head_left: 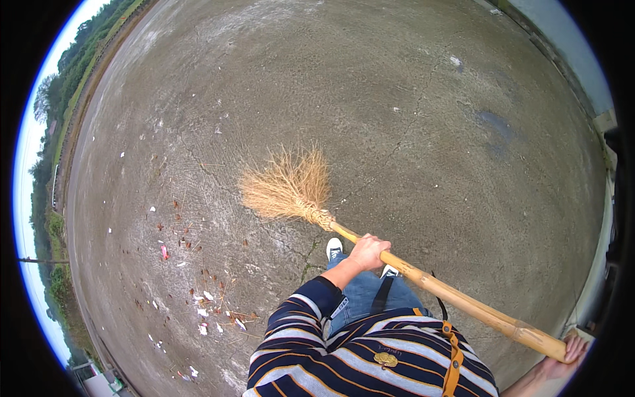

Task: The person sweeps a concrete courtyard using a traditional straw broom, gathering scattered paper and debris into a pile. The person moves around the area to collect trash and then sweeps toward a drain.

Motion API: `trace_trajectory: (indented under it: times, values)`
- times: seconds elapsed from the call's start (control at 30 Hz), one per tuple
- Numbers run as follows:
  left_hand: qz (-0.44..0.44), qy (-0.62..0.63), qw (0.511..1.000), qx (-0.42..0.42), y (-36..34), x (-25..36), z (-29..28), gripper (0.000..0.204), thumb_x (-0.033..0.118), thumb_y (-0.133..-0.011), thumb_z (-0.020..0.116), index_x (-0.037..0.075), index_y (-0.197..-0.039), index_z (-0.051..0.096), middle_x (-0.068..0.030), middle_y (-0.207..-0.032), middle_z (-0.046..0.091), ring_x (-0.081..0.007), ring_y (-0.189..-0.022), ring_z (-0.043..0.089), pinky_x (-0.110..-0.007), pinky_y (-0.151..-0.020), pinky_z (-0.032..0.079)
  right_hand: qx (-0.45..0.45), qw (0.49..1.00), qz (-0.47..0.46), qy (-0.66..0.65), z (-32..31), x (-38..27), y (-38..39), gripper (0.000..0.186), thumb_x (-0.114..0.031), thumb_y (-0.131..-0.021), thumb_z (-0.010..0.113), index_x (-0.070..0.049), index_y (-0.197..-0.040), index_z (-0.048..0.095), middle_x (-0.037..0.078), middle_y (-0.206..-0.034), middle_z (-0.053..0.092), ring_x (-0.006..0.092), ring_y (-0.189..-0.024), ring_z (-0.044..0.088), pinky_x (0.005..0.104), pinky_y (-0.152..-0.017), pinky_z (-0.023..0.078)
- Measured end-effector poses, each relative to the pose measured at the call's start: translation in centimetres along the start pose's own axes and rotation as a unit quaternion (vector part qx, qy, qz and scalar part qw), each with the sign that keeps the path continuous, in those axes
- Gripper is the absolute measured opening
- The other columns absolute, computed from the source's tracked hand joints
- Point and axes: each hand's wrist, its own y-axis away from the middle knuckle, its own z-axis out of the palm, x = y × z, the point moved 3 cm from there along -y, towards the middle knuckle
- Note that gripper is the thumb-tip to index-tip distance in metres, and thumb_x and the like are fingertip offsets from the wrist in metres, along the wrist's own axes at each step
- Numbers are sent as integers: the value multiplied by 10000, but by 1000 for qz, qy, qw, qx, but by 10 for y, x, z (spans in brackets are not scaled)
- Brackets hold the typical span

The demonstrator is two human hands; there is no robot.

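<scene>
While scattered litter (203,329) lies toward seven to eight o'clock, concrete ground (370,86) stretches from eleven to two, edged by greenery (75,59) at ten and a pale wall (575,46) at two. The broom (423,278) slants from its bristles (288,188) near centre to four o'clock. Forearm (343,272) angled forward, the left hand (369,253) wraps the handle (473,304); the right hand (575,348) grips its end.

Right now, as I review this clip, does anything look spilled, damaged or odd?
Yes. White and pink scraps lie scattered on the concrete ground, left of the bamboo-handled twig broom, like loose litter. A dark bluish stain at upper right discolours the grey, and a crack runs beside the left sneaker.
</scene>
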Motion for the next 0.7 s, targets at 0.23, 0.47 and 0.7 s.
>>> trace_trajectory:
  times: [0.23,0.47,0.7]
  values:
    - [-302,-33,934,-187,210,-156,-59,187,281,-731,638,156,-869,655,-137,-852,674,-349,-858,634,-446,-748,513,133,956,251,79,100,275,70,128,-223,-947,538,-128,-939,453,-48,-646,372,57,-556,380,230,-569,391]
    - [-343,-51,904,-250,292,-155,-107,288,370,-756,629,197,-981,678,-151,-916,675,-341,-876,639,-452,-796,505,170,897,378,156,113,342,99,213,-295,-906,606,-131,-879,473,-33,-689,425,85,-619,440,272,-643,429]
    - [-202,-78,974,-66,206,-117,-169,106,230,-734,594,128,-757,612,-126,-680,657,-296,-668,654,-421,-696,497,91,967,233,46,105,233,29,143,-229,-940,551,-96,-928,500,-35,-664,379,58,-578,388,220,-592,411]
